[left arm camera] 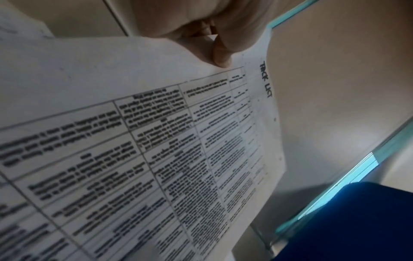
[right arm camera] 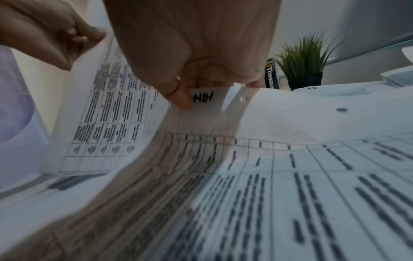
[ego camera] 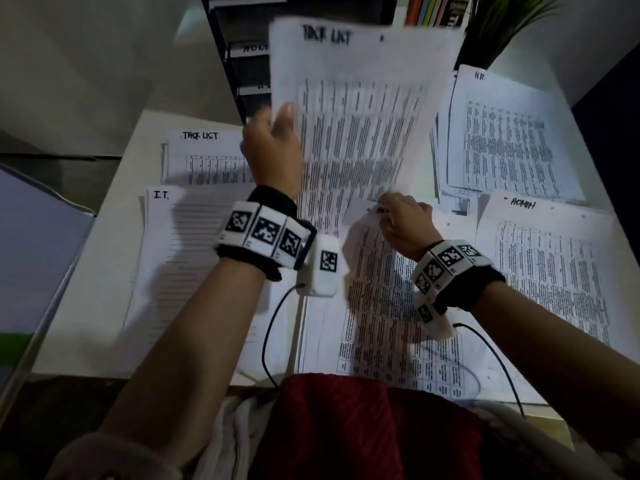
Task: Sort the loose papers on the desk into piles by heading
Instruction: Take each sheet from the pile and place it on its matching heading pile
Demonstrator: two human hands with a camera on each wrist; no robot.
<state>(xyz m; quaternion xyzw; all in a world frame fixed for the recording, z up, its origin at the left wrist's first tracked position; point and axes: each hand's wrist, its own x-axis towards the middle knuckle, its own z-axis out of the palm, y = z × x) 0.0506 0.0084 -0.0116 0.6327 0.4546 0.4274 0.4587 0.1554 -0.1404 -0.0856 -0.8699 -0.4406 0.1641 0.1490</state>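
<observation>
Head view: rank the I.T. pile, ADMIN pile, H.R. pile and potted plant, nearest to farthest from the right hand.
From the right hand:
1. ADMIN pile, just to its right.
2. H.R. pile, behind and to the right.
3. I.T. pile, across the desk on the left, near the front.
4. Potted plant, at the back right, behind the H.R. pile.

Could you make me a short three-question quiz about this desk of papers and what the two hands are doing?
1. True or false: the left hand holds up a sheet headed TASK LIST.
2. Which pile lies nearest the plant? A) I.T. B) H.R. C) ADMIN
3. Fill in: the right hand pinches the top edge of another paper lying on the ____.

Key: 1 true. 2 B. 3 desk.
</observation>
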